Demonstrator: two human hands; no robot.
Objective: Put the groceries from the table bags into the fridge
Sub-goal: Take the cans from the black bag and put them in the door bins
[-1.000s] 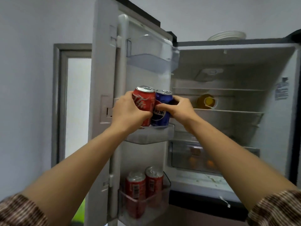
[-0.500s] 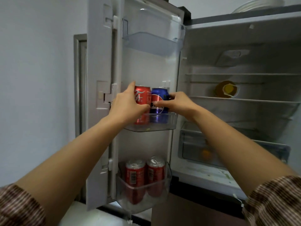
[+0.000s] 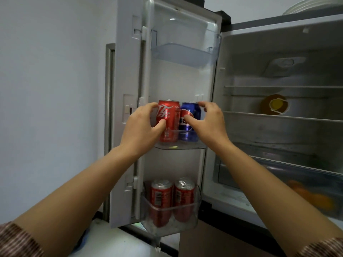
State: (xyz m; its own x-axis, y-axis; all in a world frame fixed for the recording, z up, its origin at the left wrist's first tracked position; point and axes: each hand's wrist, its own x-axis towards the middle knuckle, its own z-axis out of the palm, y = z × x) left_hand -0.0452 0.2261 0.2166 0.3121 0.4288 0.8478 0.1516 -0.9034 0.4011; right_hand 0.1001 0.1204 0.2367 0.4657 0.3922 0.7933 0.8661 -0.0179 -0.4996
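Now the red aluminium cola can (image 3: 168,115) stands upright in the clear plastic middle door shelf (image 3: 181,146) of the open grey fridge (image 3: 259,52), touching the blue aluminium cola can (image 3: 193,112) beside it. The left grip (image 3: 141,130) clasps the red can, and the right grip (image 3: 209,127) pinches the blue can.

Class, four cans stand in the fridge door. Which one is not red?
The blue can on the middle door shelf, right of its red neighbour. Left can and right can in the bottom bin are red too.
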